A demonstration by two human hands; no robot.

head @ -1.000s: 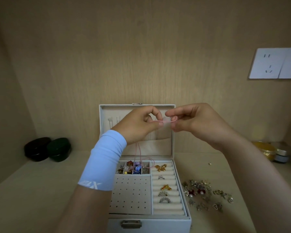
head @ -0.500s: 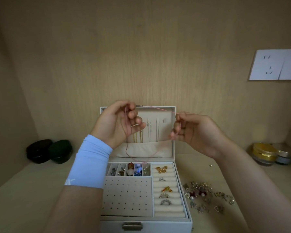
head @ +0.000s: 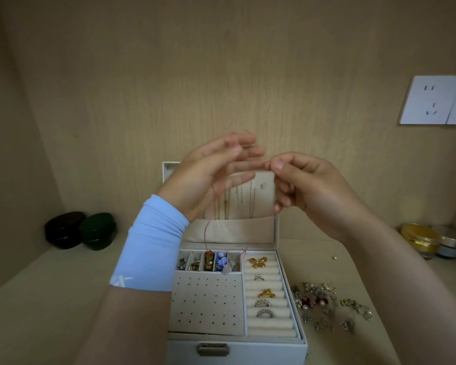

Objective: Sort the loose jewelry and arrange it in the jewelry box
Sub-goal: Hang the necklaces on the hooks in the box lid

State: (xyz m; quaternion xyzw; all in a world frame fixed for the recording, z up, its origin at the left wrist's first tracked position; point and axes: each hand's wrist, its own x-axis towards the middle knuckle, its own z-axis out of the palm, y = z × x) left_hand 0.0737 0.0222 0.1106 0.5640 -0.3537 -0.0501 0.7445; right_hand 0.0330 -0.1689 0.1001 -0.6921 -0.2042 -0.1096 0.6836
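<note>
Change vs. 0.5 s earlier:
- The left hand (head: 211, 177) is now showing straight, spread fingers, motion-blurred. Before, they were curled with the cord looped round them.
- It is sitting higher and further right. The gap to the right hand (head: 311, 191) is closing to almost nothing, where the cord was earlier stretched taut between hands well apart.
- The right hand is pinching the red cord (head: 206, 233) between thumb and forefinger at its top end, with the other fingers curling loosely below.
- I cannot tell whether the left hand's fingers are actually gripping the cord, which is running past the palm.

Task item:
- The red cord is very thin. It is hanging from the raised hands in front of the lid (head: 248, 229) and dropping into the open jewelry box (head: 237, 347).
- Its pale pendant (head: 226, 269) is lying on the row of small compartments at the back of the tray.
- Fine chains are hanging inside the lid.
- Five rings are sitting in the ring rolls (head: 269, 326), and the perforated earring panel (head: 206, 304) is lying left of them.
- The loose jewelry (head: 324, 304) is lying in a heap on the shelf (head: 50, 299), just right of the box.

Other: a blue sleeve (head: 153, 246) is covering the left forearm.
</note>
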